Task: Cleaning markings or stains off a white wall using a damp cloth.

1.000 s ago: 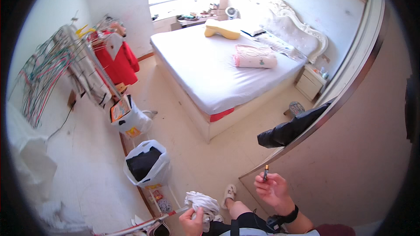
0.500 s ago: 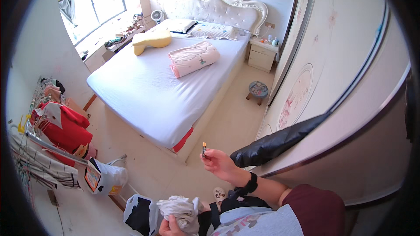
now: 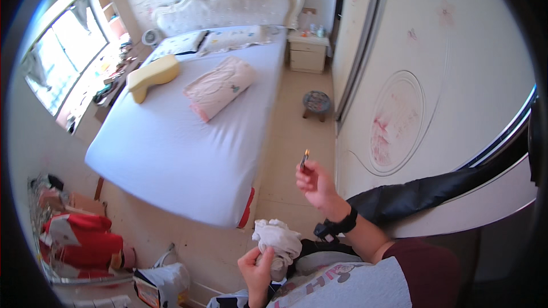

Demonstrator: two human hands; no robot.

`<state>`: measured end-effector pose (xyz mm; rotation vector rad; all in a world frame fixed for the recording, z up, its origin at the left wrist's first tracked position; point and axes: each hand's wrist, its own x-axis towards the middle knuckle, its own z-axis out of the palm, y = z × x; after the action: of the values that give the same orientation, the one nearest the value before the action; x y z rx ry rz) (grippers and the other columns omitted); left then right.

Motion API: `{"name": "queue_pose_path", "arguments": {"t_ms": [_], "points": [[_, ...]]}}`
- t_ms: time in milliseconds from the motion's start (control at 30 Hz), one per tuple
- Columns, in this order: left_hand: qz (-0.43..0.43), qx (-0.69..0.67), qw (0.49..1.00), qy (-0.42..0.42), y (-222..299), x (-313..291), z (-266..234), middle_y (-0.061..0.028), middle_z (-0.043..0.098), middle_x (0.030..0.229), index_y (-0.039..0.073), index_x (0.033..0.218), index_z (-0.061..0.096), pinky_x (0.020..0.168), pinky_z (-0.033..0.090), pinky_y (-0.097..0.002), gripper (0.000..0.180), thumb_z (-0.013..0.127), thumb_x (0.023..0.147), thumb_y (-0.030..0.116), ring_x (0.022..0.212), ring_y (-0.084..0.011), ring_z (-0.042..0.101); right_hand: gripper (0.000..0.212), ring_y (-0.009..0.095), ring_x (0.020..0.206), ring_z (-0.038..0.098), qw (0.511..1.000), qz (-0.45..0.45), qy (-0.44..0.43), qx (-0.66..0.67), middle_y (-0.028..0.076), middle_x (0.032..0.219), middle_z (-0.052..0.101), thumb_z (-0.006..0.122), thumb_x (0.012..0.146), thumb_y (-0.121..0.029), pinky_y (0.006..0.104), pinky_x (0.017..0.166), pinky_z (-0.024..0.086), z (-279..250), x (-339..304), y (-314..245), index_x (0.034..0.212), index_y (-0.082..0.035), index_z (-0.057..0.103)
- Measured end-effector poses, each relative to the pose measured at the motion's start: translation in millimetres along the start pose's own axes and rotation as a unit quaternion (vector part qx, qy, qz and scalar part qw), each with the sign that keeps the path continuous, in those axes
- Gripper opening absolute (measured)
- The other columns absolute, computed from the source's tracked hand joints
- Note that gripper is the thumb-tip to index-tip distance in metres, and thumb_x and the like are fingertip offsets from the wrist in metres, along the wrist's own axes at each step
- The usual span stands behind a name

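Bunched white cloth [image 3: 279, 245] and a small dark cylinder [image 3: 305, 157] with an orange-gold tip, resembling a battery, are held in a person's two hands, at the near centre of a bedroom seen from above.

From left to right: a bright window [image 3: 65, 45] is set in the far left wall. Nearer, a red garment [image 3: 80, 245] hangs at a metal rail, and a white bag [image 3: 168, 285] sits just right of it, close to the near edge. A large bed [image 3: 171, 154] with a pale sheet fills the left and middle of the room. On it lie a yellow pillow [image 3: 154, 77] and, to its right, a rolled pink blanket [image 3: 220, 88].

Near centre, the left hand [image 3: 257, 271] grips the cloth, thumb pressed across its front; the other fingers are mostly hidden. Farther right and raised higher, the right hand [image 3: 319, 188] pinches the cylinder upright and slightly tilted between thumb and finger, the rest curled.

Beyond it, a small round stool [image 3: 317, 102] stands in the aisle, with a nightstand [image 3: 307, 57] behind. A black padded item [image 3: 411, 197] stretches rightward from beside the right forearm, blocking the lower part of a white wardrobe door [image 3: 445, 80].
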<state>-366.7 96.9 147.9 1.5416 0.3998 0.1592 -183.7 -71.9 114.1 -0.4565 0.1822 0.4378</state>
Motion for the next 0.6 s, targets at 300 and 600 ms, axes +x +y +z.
{"name": "queue_pose_path", "arguments": {"t_ms": [300, 600], "points": [[-0.016, -0.022, 0.977, -0.212, 24, 142, 30, 0.0030, 0.058, 0.065, -0.006, 0.082, 0.064, 0.052, 0.037, -0.0187, 0.015, 0.066, 0.078, 0.009, 0.061, -0.0019, 0.046, 0.011, 0.006, 0.051, 0.039, 0.966, -0.222, 0.123, 0.057, 0.004, 0.073, 0.053, 0.057, 0.081, -0.012, 0.0175, 0.040, 0.029, -11, 64, -60, 0.074, -0.004, 0.053], [-0.067, -0.001, 0.968, -0.240, 22, 316, 138, 0.0044, 0.055, 0.063, -0.007, 0.080, 0.063, 0.051, 0.036, -0.0187, 0.016, 0.065, 0.078, 0.009, 0.059, -0.0019, 0.044, 0.012, 0.007, 0.050, 0.040, 0.926, -0.313, 0.186, 0.095, 0.005, 0.072, 0.054, 0.057, 0.080, -0.013, 0.0177, 0.040, 0.030, -72, 191, -174, 0.074, -0.004, 0.052]]}}
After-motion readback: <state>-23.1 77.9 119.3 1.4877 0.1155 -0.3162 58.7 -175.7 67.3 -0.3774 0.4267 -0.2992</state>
